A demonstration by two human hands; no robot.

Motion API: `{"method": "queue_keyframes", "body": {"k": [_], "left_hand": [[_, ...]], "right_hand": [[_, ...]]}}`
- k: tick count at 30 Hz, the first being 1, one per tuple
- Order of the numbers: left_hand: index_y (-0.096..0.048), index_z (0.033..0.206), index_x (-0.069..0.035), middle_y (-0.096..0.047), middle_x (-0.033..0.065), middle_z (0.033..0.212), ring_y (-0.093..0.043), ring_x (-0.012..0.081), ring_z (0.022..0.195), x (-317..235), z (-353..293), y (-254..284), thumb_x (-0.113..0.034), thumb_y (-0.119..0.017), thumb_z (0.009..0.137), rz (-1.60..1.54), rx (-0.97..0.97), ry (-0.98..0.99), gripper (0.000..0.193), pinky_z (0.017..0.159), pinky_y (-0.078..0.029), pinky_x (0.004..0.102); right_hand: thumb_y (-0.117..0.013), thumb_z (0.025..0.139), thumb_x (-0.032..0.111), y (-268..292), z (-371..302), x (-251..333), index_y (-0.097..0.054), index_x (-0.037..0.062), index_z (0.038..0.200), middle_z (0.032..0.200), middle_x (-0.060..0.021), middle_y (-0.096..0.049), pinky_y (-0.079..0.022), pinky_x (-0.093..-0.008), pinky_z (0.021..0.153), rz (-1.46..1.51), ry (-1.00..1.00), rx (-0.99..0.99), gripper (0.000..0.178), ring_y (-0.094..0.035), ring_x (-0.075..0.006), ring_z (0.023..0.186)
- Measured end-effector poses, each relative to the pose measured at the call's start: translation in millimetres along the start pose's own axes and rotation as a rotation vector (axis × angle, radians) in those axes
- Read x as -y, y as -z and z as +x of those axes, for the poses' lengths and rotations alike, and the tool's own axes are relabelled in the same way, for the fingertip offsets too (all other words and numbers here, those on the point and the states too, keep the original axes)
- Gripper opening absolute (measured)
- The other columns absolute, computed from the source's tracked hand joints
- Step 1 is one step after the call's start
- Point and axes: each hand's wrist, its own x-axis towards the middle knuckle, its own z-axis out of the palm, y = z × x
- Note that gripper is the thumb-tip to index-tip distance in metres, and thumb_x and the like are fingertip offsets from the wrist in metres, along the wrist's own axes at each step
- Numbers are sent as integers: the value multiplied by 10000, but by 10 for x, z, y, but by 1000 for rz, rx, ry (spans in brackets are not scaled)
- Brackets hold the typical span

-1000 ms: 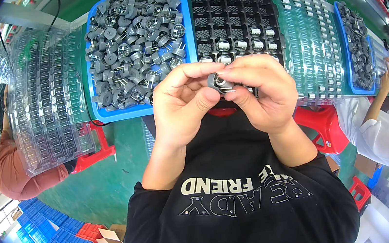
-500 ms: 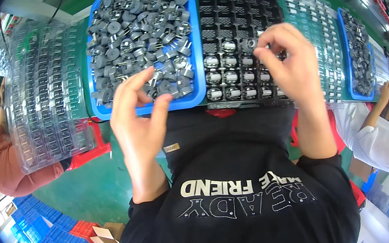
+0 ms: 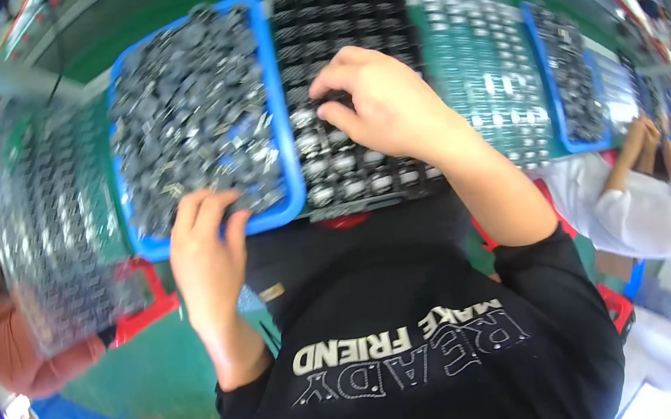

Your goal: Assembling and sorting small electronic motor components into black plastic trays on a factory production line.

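My left hand (image 3: 209, 247) is over the near rim of a blue bin (image 3: 294, 172), thumb and bent fingers apart, with nothing visible between them. Small grey round parts with metal pins (image 3: 186, 102) fill that bin in a heap. To its right lies a black compartment tray (image 3: 340, 18) whose nearer pockets hold shiny silver-topped parts (image 3: 344, 163). Over the tray's left side is my right hand (image 3: 376, 102), its thumb and forefinger curled close together. Blur hides whatever is between those fingertips.
Clear plastic trays (image 3: 480, 55) lie right of the black tray, with another blue bin of grey parts (image 3: 573, 85) beyond. More clear trays (image 3: 57, 221) are at the left. People sit on both sides; one has a white sleeve (image 3: 650, 215). A red stool (image 3: 145, 307) stands at the left.
The whole view has swung, shifting the bench leftward. My right hand has moved left across the black tray to its left columns. My left hand has drawn back toward the bin's near rim.
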Motion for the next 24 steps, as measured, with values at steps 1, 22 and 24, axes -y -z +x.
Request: {"method": "queue_keyframes", "body": {"k": [1,22,24], "left_hand": [[-717,1021,-50,-670,136,1061,-677,309,885,16,-4,17,-17,-796,795,-28,-4,-16,242,769,-538,367],[-626,1209,-24,-582,253,1358,-663,234,887,179,101,-289,-76,-694,961,-1429,-81,55,262,756,-563,351],[-615,1240,-15,-573,228,1387,-655,206,931,82,135,-250,-92,-710,955,-1559,-45,211,310,782,-559,334]], "right_hand": [[-756,864,175,142,13,-90,-744,70,1015,981,-151,-684,-559,-412,838,-1,-60,-26,184,-688,-337,934],[-834,755,403,789,-145,-1650,-684,79,830,837,-111,-730,-543,-408,769,-228,-846,-176,364,-705,-276,828],[-823,749,422,794,-130,-1654,-699,96,863,886,-123,-750,-555,-421,817,-266,-855,-168,367,-724,-297,893]]}}
